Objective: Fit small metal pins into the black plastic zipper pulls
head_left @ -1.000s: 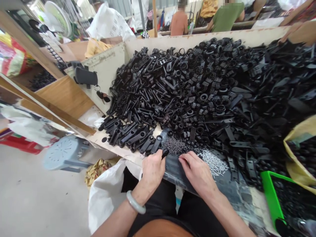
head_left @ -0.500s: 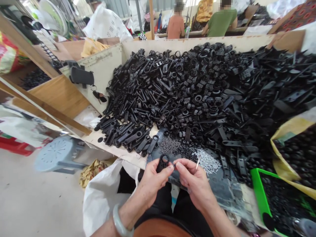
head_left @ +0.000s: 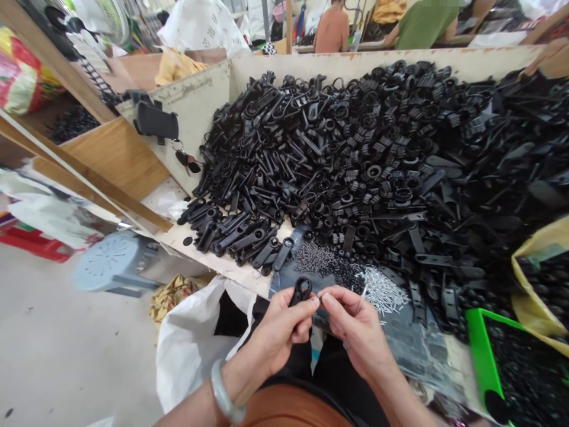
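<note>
My left hand (head_left: 281, 325) is closed around a black plastic part with a ring-shaped end (head_left: 302, 289), the ring standing up above the thumb. Just right of it, my right hand (head_left: 351, 320) pinches thumb and forefinger together by the left thumb tip. Whatever small piece sits in that pinch is too small to name. A thin silver pin (head_left: 364, 290) appears to stick up from the other right fingers. Behind the hands, on a dark sheet (head_left: 409, 344), lie loose silver pins (head_left: 386, 292), small grey pieces (head_left: 315, 259) and small black pieces (head_left: 347, 276).
A large heap of black plastic parts (head_left: 338, 154) fills the walled table. Assembled-looking handles (head_left: 242, 237) lie in a row at its front left edge. A green tray (head_left: 482, 350) and yellow sack (head_left: 537, 284) stand right. A white sack (head_left: 182, 350) hangs below. Co-workers (head_left: 331, 29) sit beyond.
The view has shifted, so the scene sits slightly to the right and the heap higher. Both hands stay close together, the ringed part still in my left hand.
</note>
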`<action>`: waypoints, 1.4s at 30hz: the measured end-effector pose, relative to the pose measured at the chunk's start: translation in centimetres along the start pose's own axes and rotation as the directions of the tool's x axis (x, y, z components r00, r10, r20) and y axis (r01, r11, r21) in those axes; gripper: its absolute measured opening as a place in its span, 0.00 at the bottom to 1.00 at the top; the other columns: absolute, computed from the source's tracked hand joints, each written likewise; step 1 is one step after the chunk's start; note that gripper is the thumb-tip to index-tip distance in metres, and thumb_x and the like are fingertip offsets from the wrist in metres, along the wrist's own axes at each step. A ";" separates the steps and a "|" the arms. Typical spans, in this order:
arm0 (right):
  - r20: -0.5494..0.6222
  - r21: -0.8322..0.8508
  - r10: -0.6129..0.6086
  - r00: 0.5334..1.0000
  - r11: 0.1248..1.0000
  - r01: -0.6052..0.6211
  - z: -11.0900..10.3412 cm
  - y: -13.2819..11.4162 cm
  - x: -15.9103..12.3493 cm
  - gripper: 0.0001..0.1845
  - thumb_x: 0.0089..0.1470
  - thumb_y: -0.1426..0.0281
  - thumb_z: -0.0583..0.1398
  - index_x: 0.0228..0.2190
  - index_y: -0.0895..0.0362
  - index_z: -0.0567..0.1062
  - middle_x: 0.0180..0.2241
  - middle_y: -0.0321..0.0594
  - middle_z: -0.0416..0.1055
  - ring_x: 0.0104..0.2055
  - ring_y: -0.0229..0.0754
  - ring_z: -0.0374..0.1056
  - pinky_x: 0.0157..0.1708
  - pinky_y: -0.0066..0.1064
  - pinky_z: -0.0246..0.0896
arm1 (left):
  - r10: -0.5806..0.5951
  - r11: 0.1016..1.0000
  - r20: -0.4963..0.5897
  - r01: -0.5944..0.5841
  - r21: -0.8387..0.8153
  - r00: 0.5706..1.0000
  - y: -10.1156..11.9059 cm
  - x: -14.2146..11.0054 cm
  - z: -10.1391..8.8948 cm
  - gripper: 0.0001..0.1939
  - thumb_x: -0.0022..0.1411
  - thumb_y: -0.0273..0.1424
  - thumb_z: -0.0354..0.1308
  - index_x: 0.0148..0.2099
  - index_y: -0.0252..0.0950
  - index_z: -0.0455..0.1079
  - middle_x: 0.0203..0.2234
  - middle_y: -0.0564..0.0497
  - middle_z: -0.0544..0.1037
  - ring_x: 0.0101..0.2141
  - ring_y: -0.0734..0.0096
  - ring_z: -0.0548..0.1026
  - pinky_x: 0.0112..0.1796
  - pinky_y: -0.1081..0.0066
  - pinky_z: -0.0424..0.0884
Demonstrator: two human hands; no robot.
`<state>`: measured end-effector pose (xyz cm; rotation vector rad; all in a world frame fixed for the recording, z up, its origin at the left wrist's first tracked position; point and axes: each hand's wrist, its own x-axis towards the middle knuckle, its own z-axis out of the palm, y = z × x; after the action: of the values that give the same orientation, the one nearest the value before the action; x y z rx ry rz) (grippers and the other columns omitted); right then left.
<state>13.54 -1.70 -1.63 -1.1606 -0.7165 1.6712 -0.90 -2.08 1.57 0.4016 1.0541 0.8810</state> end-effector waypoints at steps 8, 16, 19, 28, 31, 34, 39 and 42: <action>-0.104 -0.025 -0.095 0.990 0.995 0.093 0.4 0.4 -0.7 0.21 0.46 0.53 0.74 0.32 0.56 0.81 0.20 0.31 0.65 0.18 0.28 0.47 0.16 0.22 0.42 | -0.017 0.996 -0.005 0.016 -0.091 1.000 -0.8 0.3 0.5 0.23 0.46 0.40 0.77 0.32 0.34 0.68 0.14 0.64 0.62 0.16 0.86 0.52 0.19 0.79 0.46; -0.070 -0.318 -0.377 0.924 0.886 0.337 -0.9 0.7 -1.1 0.09 0.56 0.60 0.69 0.32 0.53 0.84 0.27 0.38 0.76 0.23 0.36 0.65 0.22 0.27 0.62 | -0.090 0.978 0.000 0.089 -0.191 0.996 -1.2 0.5 1.0 0.22 0.46 0.37 0.76 0.29 0.37 0.64 0.10 0.65 0.60 0.14 0.86 0.50 0.19 0.77 0.45; 0.059 -0.482 -0.539 0.840 0.722 0.497 -1.8 0.6 -1.4 0.06 0.60 0.67 0.66 0.37 0.50 0.85 0.34 0.41 0.81 0.34 0.43 0.76 0.34 0.32 0.72 | -0.180 0.943 0.001 0.173 -0.286 0.984 -1.2 0.4 1.0 0.25 0.43 0.35 0.78 0.27 0.39 0.60 0.11 0.64 0.62 0.14 0.85 0.53 0.20 0.77 0.48; 0.202 -0.656 -0.653 0.730 0.463 0.596 -3.1 0.4 -2.1 0.08 0.60 0.70 0.66 0.41 0.50 0.84 0.35 0.41 0.82 0.33 0.43 0.76 0.30 0.32 0.72 | -0.299 0.905 0.067 0.305 -0.295 0.952 -1.4 0.1 1.1 0.25 0.44 0.35 0.77 0.28 0.39 0.59 0.12 0.63 0.64 0.14 0.85 0.54 0.20 0.77 0.49; 0.179 -0.658 -0.630 0.756 0.494 0.568 -3.0 0.3 -2.3 0.07 0.60 0.70 0.65 0.40 0.52 0.83 0.33 0.40 0.79 0.25 0.38 0.71 0.24 0.29 0.67 | -0.291 0.919 0.045 0.292 -0.265 0.956 -1.6 0.0 1.1 0.27 0.44 0.35 0.78 0.30 0.39 0.59 0.13 0.62 0.66 0.15 0.84 0.56 0.21 0.77 0.50; 0.147 -0.653 -0.596 0.789 0.540 0.530 -2.9 0.4 -2.3 0.05 0.60 0.69 0.64 0.38 0.53 0.82 0.31 0.38 0.77 0.20 0.34 0.63 0.20 0.27 0.61 | -0.266 0.941 0.026 0.266 -0.212 0.964 -1.8 0.0 1.0 0.26 0.44 0.35 0.78 0.31 0.38 0.61 0.14 0.61 0.67 0.16 0.84 0.58 0.22 0.77 0.49; 0.184 -0.648 -0.600 0.779 0.521 0.555 -3.0 0.5 -2.2 0.04 0.60 0.71 0.63 0.38 0.53 0.80 0.30 0.36 0.74 0.20 0.32 0.60 0.20 0.26 0.59 | -0.243 0.963 0.052 0.248 -0.110 0.969 -1.5 0.1 0.9 0.21 0.47 0.37 0.76 0.32 0.36 0.65 0.15 0.62 0.66 0.15 0.86 0.55 0.21 0.77 0.46; 0.189 -0.664 -0.584 0.790 0.517 0.541 -3.4 0.4 -2.1 0.04 0.60 0.71 0.63 0.38 0.53 0.79 0.30 0.35 0.73 0.20 0.32 0.60 0.19 0.26 0.58 | -0.243 0.966 0.104 0.250 -0.064 0.964 -1.1 -0.3 0.5 0.18 0.51 0.38 0.73 0.36 0.35 0.69 0.16 0.60 0.66 0.16 0.84 0.56 0.22 0.76 0.47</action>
<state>16.72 -3.94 -2.44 -1.2607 -1.5895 0.7842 -0.08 -2.93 1.25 0.2391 0.9553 0.6706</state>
